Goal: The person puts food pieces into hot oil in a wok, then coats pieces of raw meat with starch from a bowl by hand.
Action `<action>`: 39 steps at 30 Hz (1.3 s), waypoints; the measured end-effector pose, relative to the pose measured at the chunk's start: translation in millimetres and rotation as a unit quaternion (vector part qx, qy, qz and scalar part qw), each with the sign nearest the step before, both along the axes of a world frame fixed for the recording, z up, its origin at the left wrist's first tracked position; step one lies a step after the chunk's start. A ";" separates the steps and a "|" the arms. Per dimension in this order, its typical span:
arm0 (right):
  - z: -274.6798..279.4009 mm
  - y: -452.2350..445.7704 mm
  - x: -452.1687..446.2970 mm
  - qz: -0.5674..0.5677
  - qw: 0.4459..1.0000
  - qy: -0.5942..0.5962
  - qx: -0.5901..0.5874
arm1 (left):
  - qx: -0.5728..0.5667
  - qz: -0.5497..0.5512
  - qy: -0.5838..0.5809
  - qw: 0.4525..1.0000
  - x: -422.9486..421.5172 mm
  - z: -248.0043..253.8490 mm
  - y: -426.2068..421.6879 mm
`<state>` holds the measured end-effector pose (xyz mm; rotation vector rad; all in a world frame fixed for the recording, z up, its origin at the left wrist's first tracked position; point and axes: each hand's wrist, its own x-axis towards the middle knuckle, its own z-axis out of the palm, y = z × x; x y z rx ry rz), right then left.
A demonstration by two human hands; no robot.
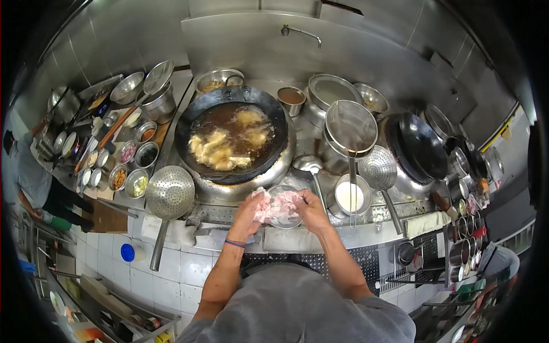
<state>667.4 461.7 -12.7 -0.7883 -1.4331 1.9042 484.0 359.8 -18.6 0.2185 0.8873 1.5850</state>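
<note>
Pale pink raw meat (pixel 275 206), coated and wet-looking, stretches between my two hands above a metal bowl (pixel 285 222) at the front edge of the range. My left hand (pixel 246 216) has its fingers closed round the left end of the meat. On the other side, my right hand (pixel 313 211) pinches the right end. Just beyond them, a large black wok (pixel 189 117) holds bubbling dark oil with battered pieces (pixel 220 151) frying in it. A ladle (pixel 309 164) and a small pot of white liquid (pixel 350 196) lie to the right of my right hand.
A perforated skimmer (pixel 170 192) rests left of the wok, another (pixel 378 167) on the right. A mesh strainer (pixel 351 127) sits on a pot. Several ingredient bowls (pixel 137 183) stand left. A second wok (pixel 420 148) is right. A person (pixel 40 177) stands far left.
</note>
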 end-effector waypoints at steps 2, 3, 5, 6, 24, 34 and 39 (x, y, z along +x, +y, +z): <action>11.2 -2.4 -1.7 0.031 0.988 0.081 -0.128 | -0.034 -0.051 -0.003 0.998 5.8 22.5 -7.2; 17.7 -7.3 -5.5 0.019 0.985 0.092 -0.146 | -0.009 -0.065 0.003 0.998 6.9 9.8 -6.2; 29.5 -15.2 -15.6 -0.004 0.977 0.114 -0.179 | 0.045 -0.093 0.013 0.995 10.8 -13.7 -1.0; 29.5 -15.1 -17.9 0.009 0.979 0.113 -0.172 | 0.060 -0.106 0.001 0.993 13.7 -14.1 -1.8; 25.8 -9.3 -10.5 0.039 0.985 -0.003 -0.167 | 0.040 -0.082 0.028 0.995 -19.6 -38.7 -1.0; -30.2 14.9 -8.8 0.007 0.876 0.218 -0.431 | 0.060 -0.081 -0.176 0.979 -26.5 -58.0 -4.9; -40.9 6.8 -14.2 -0.033 0.885 0.124 -0.447 | 0.070 -0.072 -0.176 0.979 -31.8 -62.9 -17.2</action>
